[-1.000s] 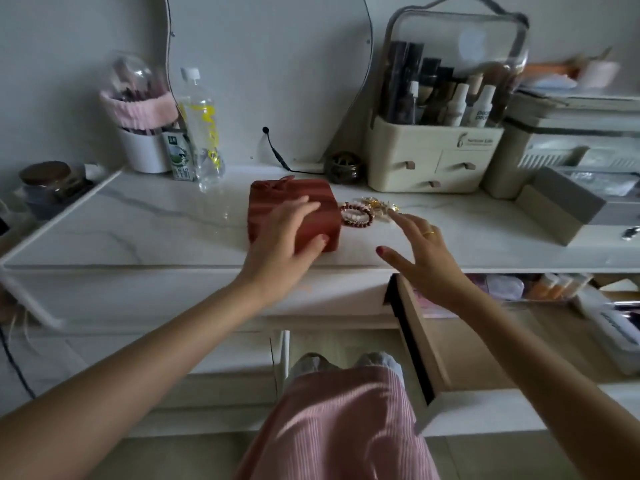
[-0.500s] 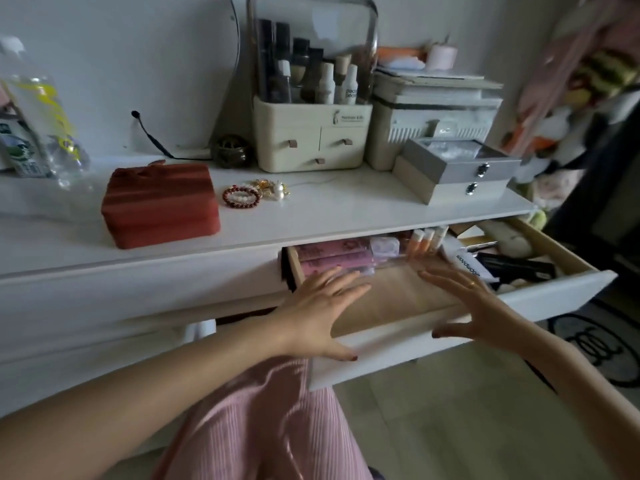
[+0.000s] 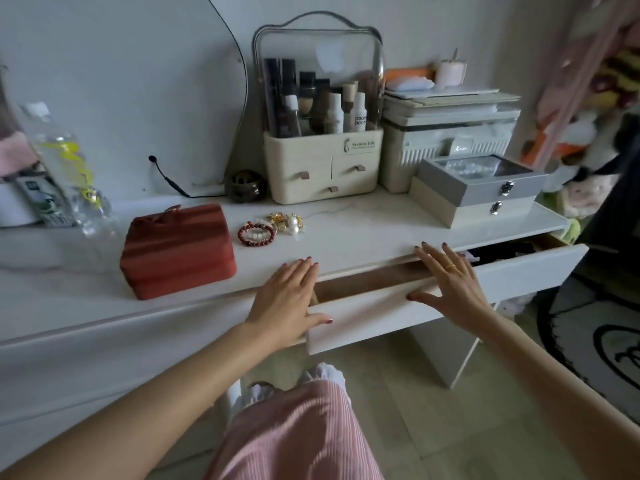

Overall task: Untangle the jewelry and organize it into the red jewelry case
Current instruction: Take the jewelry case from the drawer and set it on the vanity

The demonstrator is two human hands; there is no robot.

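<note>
Since half a second ago the white drawer (image 3: 398, 308) under the tabletop has gone from well pulled out to nearly closed, leaving only a narrow gap along its top edge, and both hands have travelled forward with it. Left hand (image 3: 287, 299) lies flat with straight fingers, its palm against the left end of the drawer front and its fingertips up on the edge of the white marble-look tabletop (image 3: 363, 237); its grip is wide and holds nothing. Right hand (image 3: 448, 284), wearing a thin gold ring, is spread flat over the top edge of the drawer front, fingers apart, likewise holding nothing.

On the tabletop the closed red fabric jewelry case (image 3: 176, 251) sits to the left of the hands, lid shut. Just beside it to the right lies a dark red and white beaded bracelet (image 3: 256, 233), touching a small tangle of gold and pearl jewelry (image 3: 287, 221) behind it. Against the wall stands a cream cosmetics organizer with a clear domed lid (image 3: 322, 161), and to its right a grey box stacked on a beige box (image 3: 481, 192). A clear plastic bottle (image 3: 65, 168) stands at the far left.
</note>
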